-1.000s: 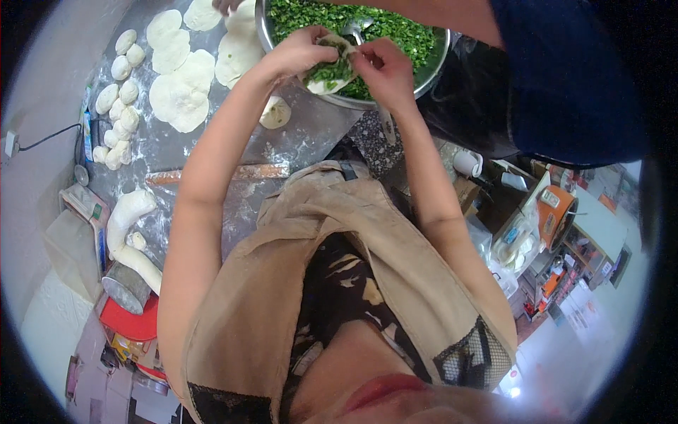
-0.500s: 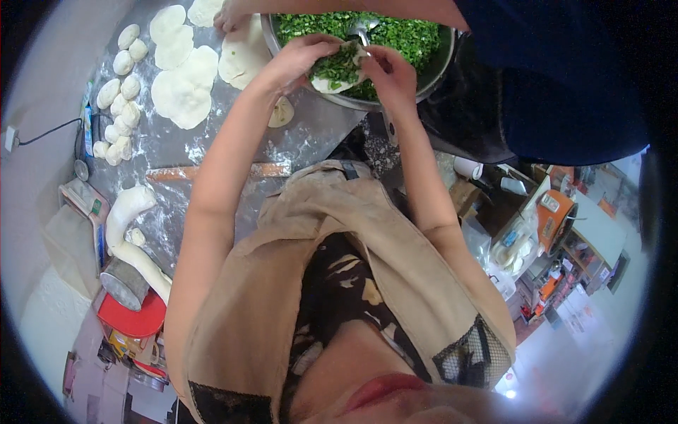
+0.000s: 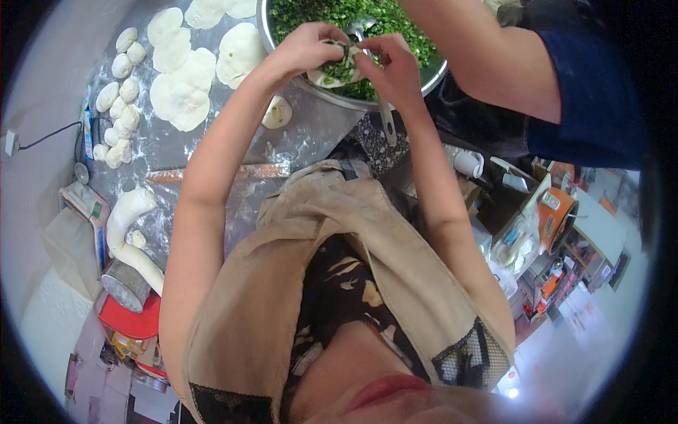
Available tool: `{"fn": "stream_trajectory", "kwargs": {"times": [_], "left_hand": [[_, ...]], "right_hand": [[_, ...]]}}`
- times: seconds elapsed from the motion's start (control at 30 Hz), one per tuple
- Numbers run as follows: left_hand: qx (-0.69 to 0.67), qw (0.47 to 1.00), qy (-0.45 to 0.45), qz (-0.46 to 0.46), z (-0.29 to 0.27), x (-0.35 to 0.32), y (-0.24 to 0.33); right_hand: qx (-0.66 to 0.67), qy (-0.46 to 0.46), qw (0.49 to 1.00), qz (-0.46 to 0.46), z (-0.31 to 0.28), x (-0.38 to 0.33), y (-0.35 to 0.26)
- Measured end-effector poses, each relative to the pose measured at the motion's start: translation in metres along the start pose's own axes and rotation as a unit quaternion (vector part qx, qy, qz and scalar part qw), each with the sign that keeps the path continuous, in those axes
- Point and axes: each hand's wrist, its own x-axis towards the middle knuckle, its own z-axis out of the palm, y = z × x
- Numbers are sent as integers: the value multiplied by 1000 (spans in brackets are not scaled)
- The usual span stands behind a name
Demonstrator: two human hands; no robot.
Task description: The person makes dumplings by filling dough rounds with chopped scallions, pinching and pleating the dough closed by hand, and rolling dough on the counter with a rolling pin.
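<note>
Over the near rim of a large metal bowl [image 3: 332,97], I hold a round dough wrapper [image 3: 323,79] with chopped greens [image 3: 337,69] heaped on it. My left hand [image 3: 311,51] cups its left side, the thumb pressing in at the filling. The fingers of my right hand [image 3: 395,67] pinch the wrapper's upper right edge, which is partly gathered. More chopped greens fill the bowl. A metal spoon [image 3: 361,28] rests in them, its handle passing under my right hand and out over the near rim. A small filled dough round [image 3: 277,112] lies on the table beside my left wrist.
Flattened dough sheets [image 3: 181,95] and several dough balls [image 3: 121,67] lie on the floured table at left. A rolling pin [image 3: 166,175] passes beneath my left forearm. Nearer are a dough rope [image 3: 127,226] and a metal canister [image 3: 126,286]. A co-worker's arm [image 3: 487,60] reaches in at upper right.
The co-worker's arm has drawn back from the dough sheets at upper left to the bowl's right side. My fingers have gathered the wrapper's edge closer around the greens.
</note>
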Motion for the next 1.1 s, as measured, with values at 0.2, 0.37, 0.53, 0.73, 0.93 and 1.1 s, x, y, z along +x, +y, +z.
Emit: {"fn": "stream_trajectory", "kwargs": {"times": [0.2, 0.37, 0.53, 0.73, 0.93, 1.1], "left_hand": [[-427, 892, -35, -143, -15, -23, 13], [-580, 808, 43, -94, 37, -25, -17], [-425, 899, 80, -70, 40, -21, -16], [-374, 921, 91, -63, 35, -18, -16], [-262, 959, 72, -80, 25, -21, -25], [-319, 940, -18, -120, 16, -18, -9]], "right_hand": [[317, 13, 926, 206, 15, -9, 29], [312, 35, 927, 207, 29, -18, 36], [170, 4, 979, 116, 17, -4, 23], [44, 14, 999, -18, 10, -5, 8], [45, 7, 998, -43, 9, -13, 1], [68, 13, 998, 11, 5, -12, 7]]}}
